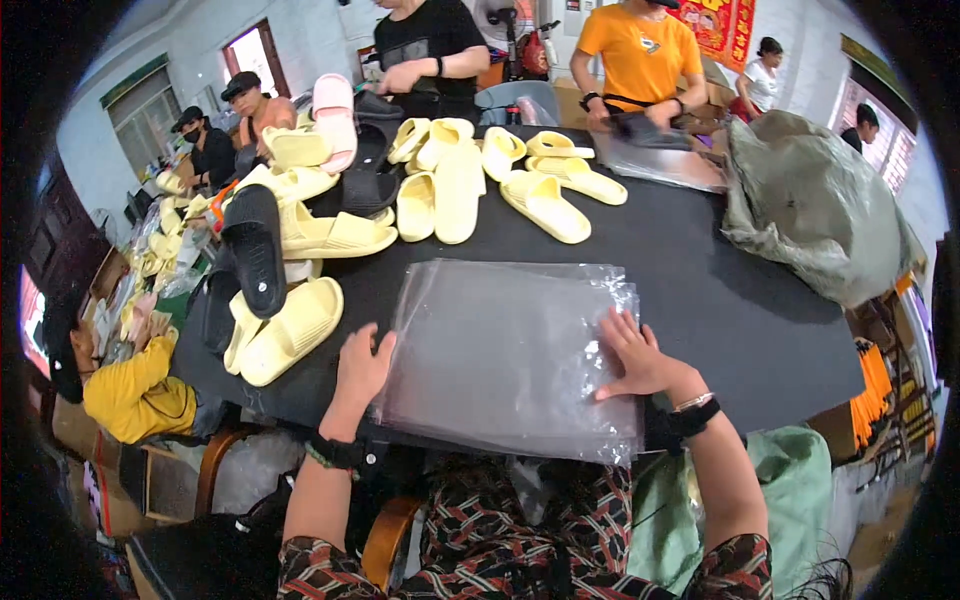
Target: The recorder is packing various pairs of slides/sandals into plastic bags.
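Observation:
A stack of clear plastic bags [500,350] lies flat on the black tabletop in front of me, its near edge hanging slightly over the table's front. My left hand [363,370] rests at the stack's left edge, thumb apart from the fingers. On the right side of the stack, my right hand [640,355] lies with its fingers spread over the crinkled plastic. Closest to my left hand is a pale yellow slide sandal [292,332], with a black slide sandal [254,250] leaning beside it. Neither hand grips anything.
More yellow slides [545,205] and a pink slide [335,120] cover the table's far left. A large grey-green sack [810,200] bulges over the right end. Across the table, a person in orange [640,60] handles a dark slide above another bag pile [660,162].

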Demonstrator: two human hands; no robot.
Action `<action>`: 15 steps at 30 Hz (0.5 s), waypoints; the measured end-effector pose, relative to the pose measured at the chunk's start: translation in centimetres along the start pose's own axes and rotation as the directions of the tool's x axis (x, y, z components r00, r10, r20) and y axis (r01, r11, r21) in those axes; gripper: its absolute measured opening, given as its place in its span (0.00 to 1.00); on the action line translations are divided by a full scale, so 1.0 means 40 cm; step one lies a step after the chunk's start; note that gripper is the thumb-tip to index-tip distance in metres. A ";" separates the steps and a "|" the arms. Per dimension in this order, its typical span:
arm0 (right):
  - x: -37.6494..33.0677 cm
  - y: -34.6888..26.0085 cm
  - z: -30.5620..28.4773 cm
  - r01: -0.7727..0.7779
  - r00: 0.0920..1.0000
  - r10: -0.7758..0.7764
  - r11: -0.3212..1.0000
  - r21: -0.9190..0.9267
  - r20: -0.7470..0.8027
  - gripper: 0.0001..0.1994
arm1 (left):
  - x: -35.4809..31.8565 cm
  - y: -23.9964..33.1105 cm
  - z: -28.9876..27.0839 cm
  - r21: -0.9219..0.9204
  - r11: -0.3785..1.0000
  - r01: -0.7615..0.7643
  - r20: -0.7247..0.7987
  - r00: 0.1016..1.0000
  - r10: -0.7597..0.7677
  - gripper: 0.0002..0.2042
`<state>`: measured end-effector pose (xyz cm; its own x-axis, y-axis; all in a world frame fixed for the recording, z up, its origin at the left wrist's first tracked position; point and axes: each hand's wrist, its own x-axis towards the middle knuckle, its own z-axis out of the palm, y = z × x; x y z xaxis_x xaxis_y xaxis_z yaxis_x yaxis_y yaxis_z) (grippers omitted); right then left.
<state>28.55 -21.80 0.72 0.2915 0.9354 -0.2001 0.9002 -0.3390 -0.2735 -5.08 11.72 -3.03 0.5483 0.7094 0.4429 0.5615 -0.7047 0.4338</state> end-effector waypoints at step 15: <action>-0.194 -0.114 0.041 -0.165 0.914 0.221 0.969 0.186 -0.340 0.49 | -0.123 0.188 -0.085 0.059 0.992 -0.107 0.023 0.994 0.106 0.35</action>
<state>21.64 -27.66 1.99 0.5757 0.8140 0.0768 0.7636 -0.5017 -0.4064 -5.69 2.88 0.72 0.6190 0.6307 0.4681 0.5347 -0.7749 0.3370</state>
